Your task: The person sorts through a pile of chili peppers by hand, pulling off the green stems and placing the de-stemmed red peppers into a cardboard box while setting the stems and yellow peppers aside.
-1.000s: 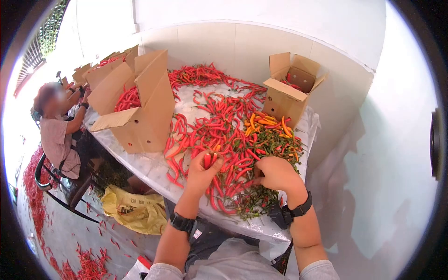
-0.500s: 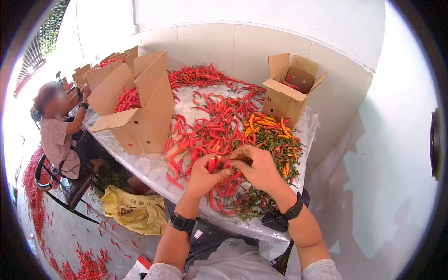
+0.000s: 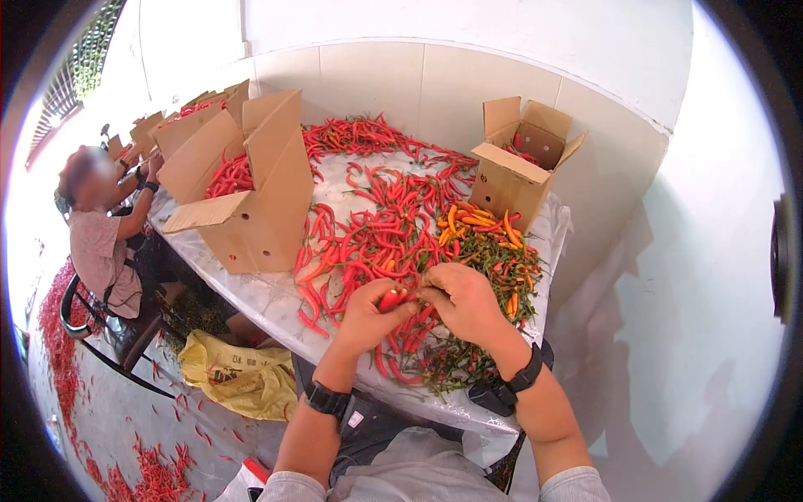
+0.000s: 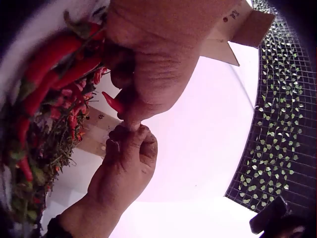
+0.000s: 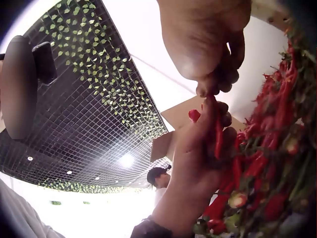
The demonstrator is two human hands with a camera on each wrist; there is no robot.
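Observation:
Above the heap of red chilies (image 3: 393,217) the left hand (image 3: 365,322) holds a few red chilies (image 3: 391,299) in its curled fingers. Its thumb and fingertips meet those of the right hand (image 3: 468,308), whose thumb and index finger are pinched together. In the right wrist view a red chili (image 5: 219,134) lies along the left hand (image 5: 190,158), its upper end at the right fingertips. The left wrist view has a red tip (image 4: 113,102) poking from the left hand (image 4: 153,54); what the right fingers pinch is too small to tell.
Green stems (image 3: 456,364) and orange chilies (image 3: 477,219) lie beside and beyond the right hand. An open carton (image 3: 514,180) stands back right, a larger one (image 3: 268,222) with red chilies at left. Another person (image 3: 104,243) sits at far left near a yellow sack (image 3: 238,376).
The right hand has moved from over the stems at right up and left to meet the left hand. Since half a second ago both hands have barely shifted. The seated person's arms have moved slightly.

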